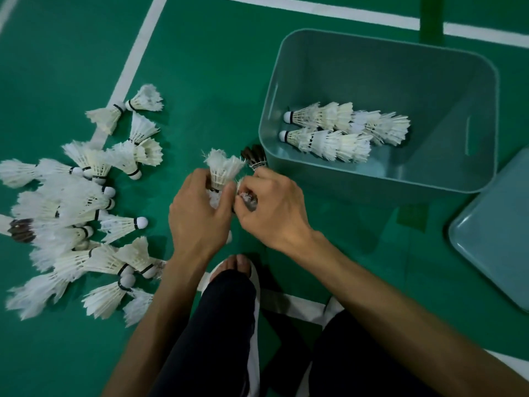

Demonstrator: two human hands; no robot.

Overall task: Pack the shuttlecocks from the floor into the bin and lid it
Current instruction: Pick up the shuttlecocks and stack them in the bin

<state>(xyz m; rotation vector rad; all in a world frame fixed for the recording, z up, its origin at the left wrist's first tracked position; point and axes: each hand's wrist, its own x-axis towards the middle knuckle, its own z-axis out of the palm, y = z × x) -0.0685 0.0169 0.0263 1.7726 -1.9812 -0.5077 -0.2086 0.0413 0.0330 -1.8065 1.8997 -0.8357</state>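
Note:
Several white feather shuttlecocks (pixel 77 213) lie scattered on the green floor at the left. My left hand (pixel 197 216) grips a white shuttlecock (pixel 221 167) with its feathers pointing up. My right hand (pixel 272 207) pinches another shuttlecock (pixel 247 200) right beside it; a dark-feathered shuttlecock (pixel 254 156) shows just beyond its fingers. The grey-green bin (pixel 429 179) stands open at the right, with two nested rows of shuttlecocks (pixel 340 130) lying on its bottom. Its lid (pixel 492 239) lies on the floor at the far right.
White court lines (pixel 134 53) cross the green floor. My bare foot (pixel 237 263) and dark trouser legs (pixel 223 333) are below the hands. A dark-feathered shuttlecock (pixel 21 230) lies at the left edge of the pile. A green post (pixel 432 18) stands behind the bin.

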